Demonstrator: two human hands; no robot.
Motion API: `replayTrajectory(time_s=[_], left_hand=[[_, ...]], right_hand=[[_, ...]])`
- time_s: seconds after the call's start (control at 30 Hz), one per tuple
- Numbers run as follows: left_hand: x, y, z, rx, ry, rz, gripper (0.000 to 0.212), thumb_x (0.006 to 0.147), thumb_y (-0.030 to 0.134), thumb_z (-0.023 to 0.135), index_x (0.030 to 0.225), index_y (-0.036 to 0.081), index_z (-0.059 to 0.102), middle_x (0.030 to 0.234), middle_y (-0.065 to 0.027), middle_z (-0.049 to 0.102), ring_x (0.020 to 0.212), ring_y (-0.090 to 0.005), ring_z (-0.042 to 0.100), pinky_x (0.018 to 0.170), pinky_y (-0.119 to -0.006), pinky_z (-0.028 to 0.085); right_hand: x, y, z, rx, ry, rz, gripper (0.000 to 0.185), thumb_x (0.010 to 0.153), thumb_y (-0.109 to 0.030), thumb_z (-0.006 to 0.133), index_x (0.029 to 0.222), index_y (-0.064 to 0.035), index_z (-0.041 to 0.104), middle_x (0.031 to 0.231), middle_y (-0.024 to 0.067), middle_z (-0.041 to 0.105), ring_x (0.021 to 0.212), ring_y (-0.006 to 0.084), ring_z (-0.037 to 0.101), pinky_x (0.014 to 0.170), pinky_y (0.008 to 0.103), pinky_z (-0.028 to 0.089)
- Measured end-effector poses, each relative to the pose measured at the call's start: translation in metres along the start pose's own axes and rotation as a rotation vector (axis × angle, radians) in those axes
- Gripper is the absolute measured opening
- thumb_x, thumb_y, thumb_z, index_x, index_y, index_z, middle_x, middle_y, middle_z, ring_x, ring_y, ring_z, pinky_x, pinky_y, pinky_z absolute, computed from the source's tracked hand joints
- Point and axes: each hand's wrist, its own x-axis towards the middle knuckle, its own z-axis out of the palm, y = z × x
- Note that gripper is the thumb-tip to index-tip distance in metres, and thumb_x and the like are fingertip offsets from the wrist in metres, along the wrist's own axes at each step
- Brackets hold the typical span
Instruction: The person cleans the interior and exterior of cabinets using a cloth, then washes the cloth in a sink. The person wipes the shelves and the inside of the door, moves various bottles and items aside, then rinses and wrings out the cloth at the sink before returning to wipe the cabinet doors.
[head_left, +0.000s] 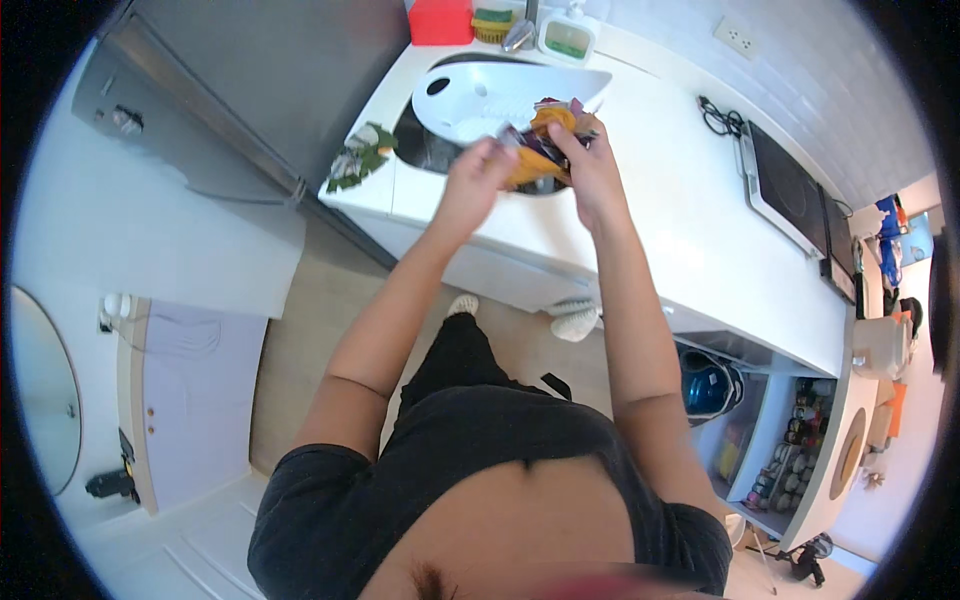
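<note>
Both of my hands hold crumpled yellow and dark purple plastic packaging (529, 166) above the front edge of the sink. My left hand (480, 172) pinches its left part and is slightly blurred. On the other side, my right hand (589, 161) grips the bunched wrappers with the thumb on top. Behind them, a white plastic washing board (457, 101) with an oval hole lies across the dark sink basin (427, 146). What the packaging contains cannot be seen.
A red box (441, 22), a sponge holder (493, 28), the faucet (519, 36) and a soap dispenser (568, 37) stand behind the sink. A leaf-patterned cloth (361, 157) lies left. An induction cooktop (787, 187) sits right. Below the counter is an open drawer (787, 442).
</note>
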Motion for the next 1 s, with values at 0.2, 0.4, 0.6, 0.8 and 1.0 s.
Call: replayTrajectory(time_s=[0.2,0.4,0.6,0.8,1.0], left_hand=[[0.145,0.026,-0.095,0.883,0.117,0.292,0.027,0.090,0.030,0.046,0.092,0.008,0.062,0.097,-0.0100,0.057,0.083,-0.0302,0.059,0.076,-0.042,0.043],[0.241,-0.012,-0.126,1.264,-0.078,0.654,0.023,0.087,0.029,0.051,0.086,0.009,0.062,0.093,-0.0064,0.061,0.088,-0.0243,0.059,0.085,-0.044,0.042],[0.301,-0.041,-0.124,0.859,-0.175,0.231,0.029,0.093,0.029,0.043,0.089,0.001,0.053,0.091,-0.0135,0.059,0.088,-0.0315,0.057,0.083,-0.041,0.043],[0.349,-0.094,-0.124,0.021,-0.169,-0.372,0.040,0.096,0.035,0.037,0.112,0.001,0.052,0.101,-0.0109,0.060,0.088,-0.0209,0.060,0.077,-0.035,0.047],[0.361,-0.088,-0.103,-0.509,-0.418,-0.648,0.028,0.092,0.019,0.048,0.115,0.003,0.049,0.108,-0.0108,0.057,0.101,-0.0230,0.057,0.092,-0.034,0.045]], right_hand=[[0.184,0.027,0.039,-0.909,0.113,-0.115,0.042,0.082,-0.039,0.059,0.089,0.0024,0.061,0.085,0.0167,0.059,0.070,0.0253,0.056,0.069,0.0354,0.046],[0.312,0.121,0.065,-0.351,0.249,0.483,0.026,0.084,-0.024,0.056,0.086,0.0019,0.060,0.070,0.0087,0.055,0.055,0.0171,0.049,0.048,0.0323,0.039],[0.377,0.185,0.032,0.078,0.318,0.570,0.021,0.091,-0.018,0.050,0.091,0.0022,0.056,0.071,0.0087,0.055,0.054,0.0160,0.052,0.047,0.0282,0.045],[0.377,0.163,0.058,0.104,0.325,0.487,0.015,0.087,-0.009,0.054,0.089,0.0052,0.057,0.074,0.0093,0.058,0.059,0.0179,0.057,0.048,0.0298,0.047],[0.362,0.095,0.027,-0.478,-0.031,0.516,0.015,0.079,-0.012,0.066,0.084,0.0027,0.063,0.080,0.0094,0.061,0.063,0.0170,0.057,0.054,0.0302,0.050]])
